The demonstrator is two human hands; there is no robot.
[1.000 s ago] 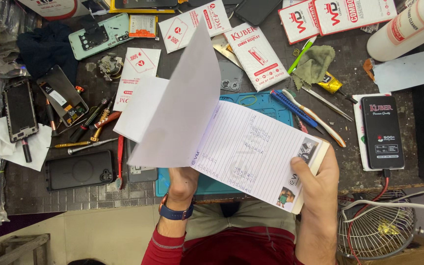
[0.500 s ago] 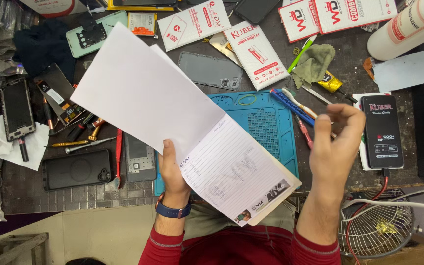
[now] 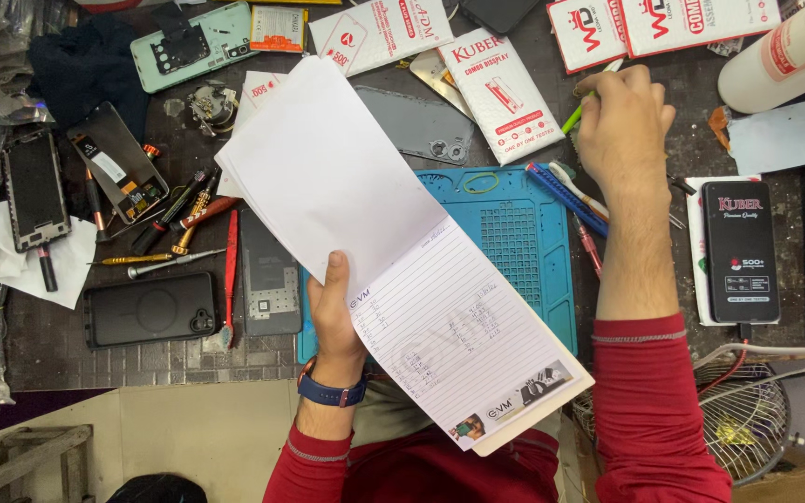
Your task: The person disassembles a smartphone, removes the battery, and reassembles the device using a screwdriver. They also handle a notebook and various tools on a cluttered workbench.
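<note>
My left hand (image 3: 335, 312) grips the lined pad (image 3: 402, 251) at its spine, pages flipped back, propping it over the blue mat (image 3: 524, 251) so it reads flat. My right hand (image 3: 621, 116), fingers curled, reaches far right at a green pen (image 3: 581, 110); I cannot tell if it is gripped.

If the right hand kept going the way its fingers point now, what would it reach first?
The right hand points up and left across the bench, its fingertips at a green pen. Just beyond lies the white display box, probably next; height above the bench is unclear.

Notepad (image 3: 402, 279) lies over mat (image 3: 524, 242), phones (image 3: 267, 275) to its left.
</note>
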